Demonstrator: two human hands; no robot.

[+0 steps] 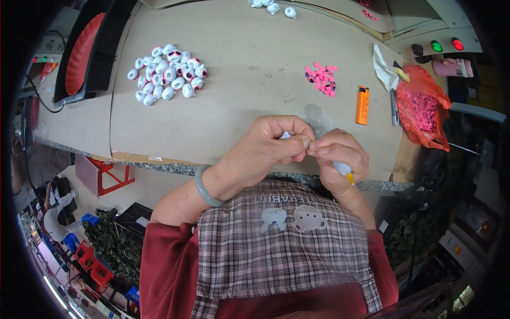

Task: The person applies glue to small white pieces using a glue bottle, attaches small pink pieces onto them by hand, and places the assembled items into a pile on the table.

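My left hand (271,141) is closed in a pinch around a small white rounded piece (286,135), mostly hidden by the fingers. Close against it, my right hand (342,154) has its thumb and fingertips pressed together at the same spot; anything between those tips is too small to make out. Tucked in the right palm is a small whitish bottle (341,168) with a yellow end. Beyond my hands lie a loose cluster of small pink pieces (322,80), some with dark spots, and at the left a pile of white rounded pieces (169,74), several with pink rims and dark centres.
An orange flat case (362,106) lies right of the pink pieces. Farther right are a slim grey tool (394,108), a white crumpled wrapper (385,69) and a red plastic bag (419,106) of pink bits. A black tray (103,58) stands left; more white pieces (272,8) lie at the back.
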